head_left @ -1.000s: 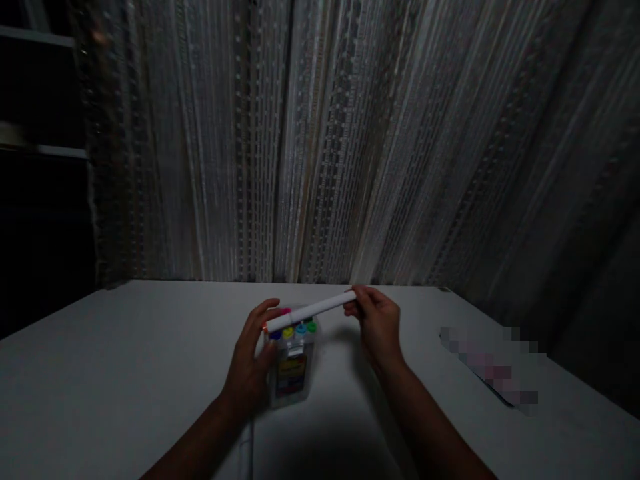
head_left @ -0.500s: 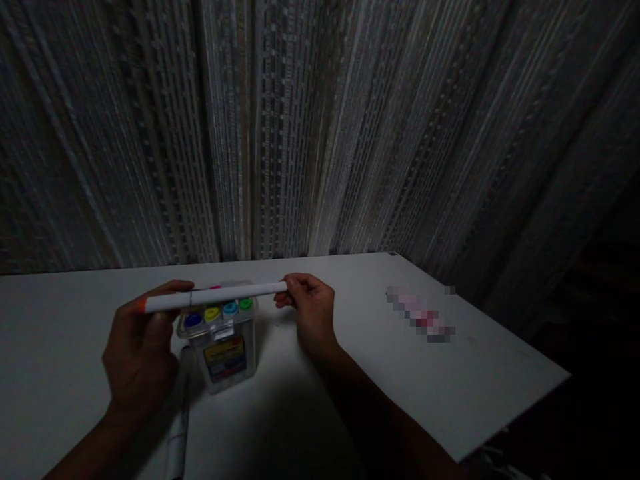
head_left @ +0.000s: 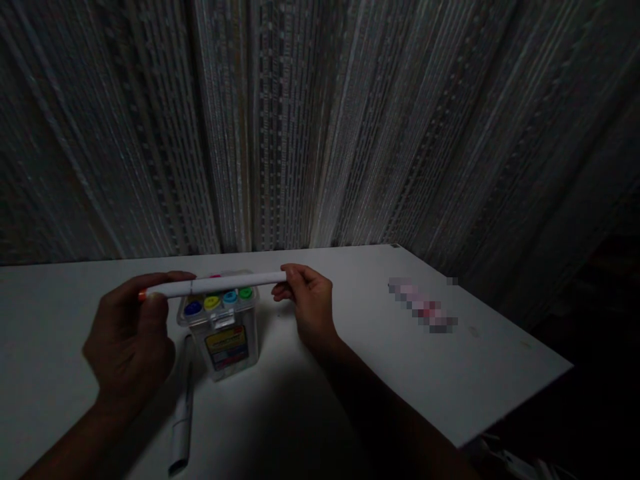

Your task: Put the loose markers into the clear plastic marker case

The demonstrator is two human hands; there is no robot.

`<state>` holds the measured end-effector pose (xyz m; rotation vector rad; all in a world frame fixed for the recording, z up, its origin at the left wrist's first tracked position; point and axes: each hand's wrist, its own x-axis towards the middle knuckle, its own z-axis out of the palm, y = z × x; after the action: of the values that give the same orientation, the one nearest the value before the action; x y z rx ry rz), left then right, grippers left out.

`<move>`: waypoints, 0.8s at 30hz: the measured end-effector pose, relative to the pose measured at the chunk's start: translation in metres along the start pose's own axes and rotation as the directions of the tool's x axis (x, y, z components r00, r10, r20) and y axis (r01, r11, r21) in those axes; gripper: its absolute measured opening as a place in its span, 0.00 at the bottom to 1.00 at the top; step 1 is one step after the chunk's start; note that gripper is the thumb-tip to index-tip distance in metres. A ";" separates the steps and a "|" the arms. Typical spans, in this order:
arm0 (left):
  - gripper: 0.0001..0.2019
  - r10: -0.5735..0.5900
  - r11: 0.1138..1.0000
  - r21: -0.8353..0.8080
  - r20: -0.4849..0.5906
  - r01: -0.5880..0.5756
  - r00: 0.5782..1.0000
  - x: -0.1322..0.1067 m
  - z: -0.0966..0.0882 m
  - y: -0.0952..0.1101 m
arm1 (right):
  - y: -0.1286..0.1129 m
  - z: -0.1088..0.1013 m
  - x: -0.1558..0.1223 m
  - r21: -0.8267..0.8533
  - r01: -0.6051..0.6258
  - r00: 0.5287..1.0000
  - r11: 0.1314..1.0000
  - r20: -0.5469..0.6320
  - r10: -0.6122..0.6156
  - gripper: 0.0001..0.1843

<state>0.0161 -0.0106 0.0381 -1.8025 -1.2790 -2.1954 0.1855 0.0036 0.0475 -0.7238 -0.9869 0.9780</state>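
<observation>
White marker held above white table, curtain behind.

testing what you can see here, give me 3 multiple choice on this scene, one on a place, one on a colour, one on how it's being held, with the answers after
1. Where on the white table does the loose white marker lie in relation to the clear plastic box?
A. on top of the box
B. in front of the box, toward the person and slightly left
C. behind the box, against the wall

2. What colour is the tip at the left end of the white marker held above the box?
A. orange
B. green
C. purple

3. How are the left hand and right hand placed on that marker?
A. both around its middle
B. neither touches it
C. one at each end

1. B: it lies on the table, apart from the box.
2. A: orange shows just past the left hand's fingers.
3. C: each hand pinches one end.
</observation>
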 end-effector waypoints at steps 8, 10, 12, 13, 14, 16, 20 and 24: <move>0.28 -0.077 0.918 -0.355 0.274 0.175 0.959 -0.005 0.006 -0.028 | -0.047 -0.014 0.041 -0.168 0.195 0.978 0.966 -0.042 -0.205 0.14; 0.31 -0.093 0.901 -0.375 0.330 0.221 0.939 -0.009 0.006 -0.037 | -0.082 -0.011 0.081 -0.357 0.254 0.967 0.899 0.099 -0.234 0.12; 0.33 -0.104 0.893 -0.367 0.393 0.259 0.914 -0.015 0.007 -0.043 | -0.114 -0.003 0.121 -0.563 0.333 0.939 0.756 0.274 -0.210 0.09; 0.33 -0.126 0.903 -0.322 0.436 0.285 0.891 -0.017 0.007 -0.045 | -0.126 0.002 0.136 -0.649 0.362 0.927 0.669 0.324 -0.188 0.08; 0.34 -0.154 0.905 -0.283 0.478 0.318 0.865 -0.019 0.007 -0.047 | -0.133 0.006 0.146 -0.709 0.370 0.924 0.600 0.344 -0.164 0.08; 0.35 -0.171 0.913 -0.236 0.517 0.332 0.838 -0.021 0.006 -0.047 | -0.130 0.010 0.151 -0.747 0.311 0.949 0.588 0.277 -0.151 0.09; 0.35 -0.143 0.931 -0.215 0.526 0.294 0.838 -0.015 0.002 -0.042 | -0.066 -0.008 0.102 -0.649 0.157 0.987 0.745 0.066 -0.150 0.07; 0.36 -0.093 0.927 -0.250 0.571 0.281 0.815 -0.004 0.002 -0.034 | 0.012 -0.030 0.038 -0.489 -0.057 0.987 0.870 -0.161 -0.025 0.13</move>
<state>0.0025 0.0115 0.0158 -2.7067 -1.2706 -2.1607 0.2175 0.0412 0.0380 -1.2219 -1.0989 0.6653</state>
